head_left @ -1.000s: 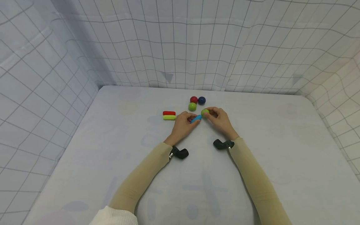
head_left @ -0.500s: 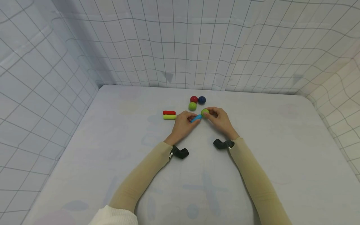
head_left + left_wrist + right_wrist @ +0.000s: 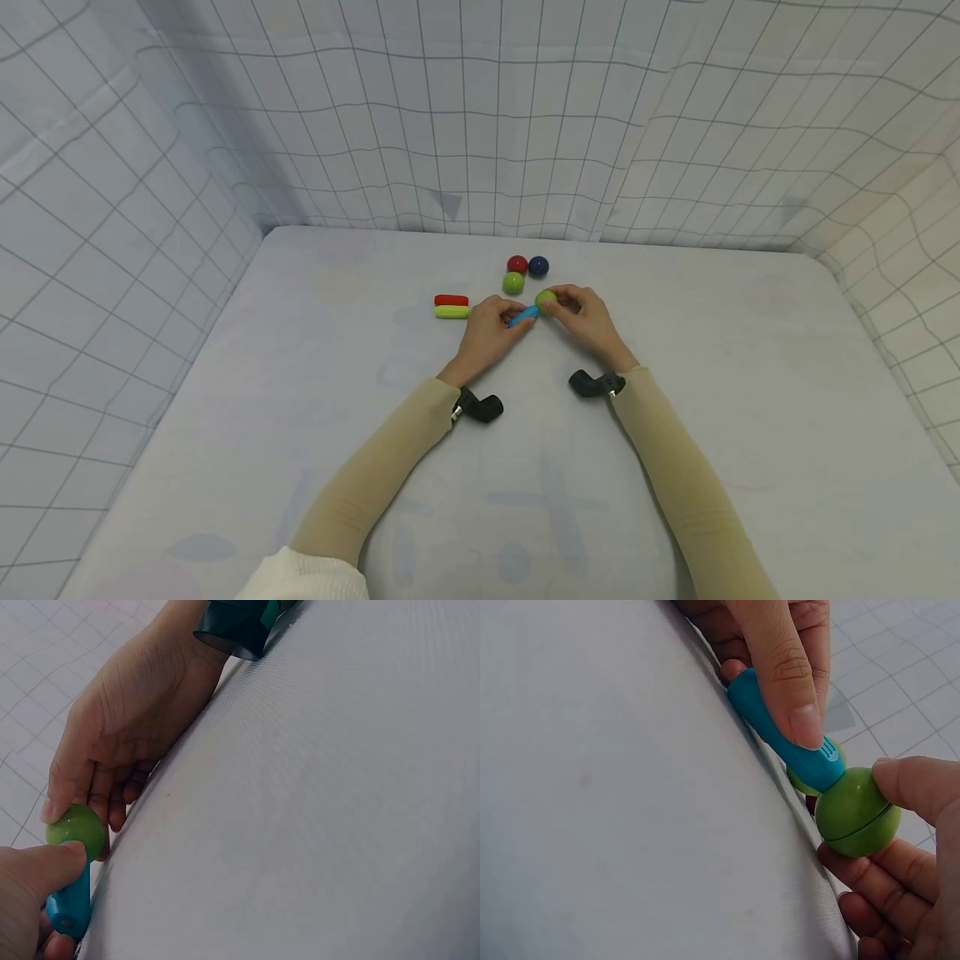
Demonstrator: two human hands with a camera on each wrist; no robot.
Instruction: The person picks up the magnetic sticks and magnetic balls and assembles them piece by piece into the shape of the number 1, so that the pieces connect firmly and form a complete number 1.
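Observation:
In the head view my left hand (image 3: pixel 487 333) pinches a short blue stick (image 3: pixel 523 316) between thumb and fingers. My right hand (image 3: pixel 588 321) holds a green ball (image 3: pixel 545 298) at the stick's far end. Seen from the right wrist, the rounded blue stick (image 3: pixel 810 769) meets the green ball (image 3: pixel 859 814), which has a dark seam around it. The right thumb presses the ball's upper side, with fingertips under it. In the left wrist view the left thumb lies over the joint between ball (image 3: pixel 79 823) and stick (image 3: pixel 70 907).
Behind the hands sit a red ball (image 3: pixel 517 264), a dark blue ball (image 3: pixel 538 267) and a second green ball (image 3: pixel 513 283), close together. Left of the left hand lie a red stick (image 3: pixel 451 300) and a yellow-green stick (image 3: pixel 452 312), side by side. Grid-patterned curtains (image 3: pixel 525 125) hang around the white table (image 3: pixel 337 300).

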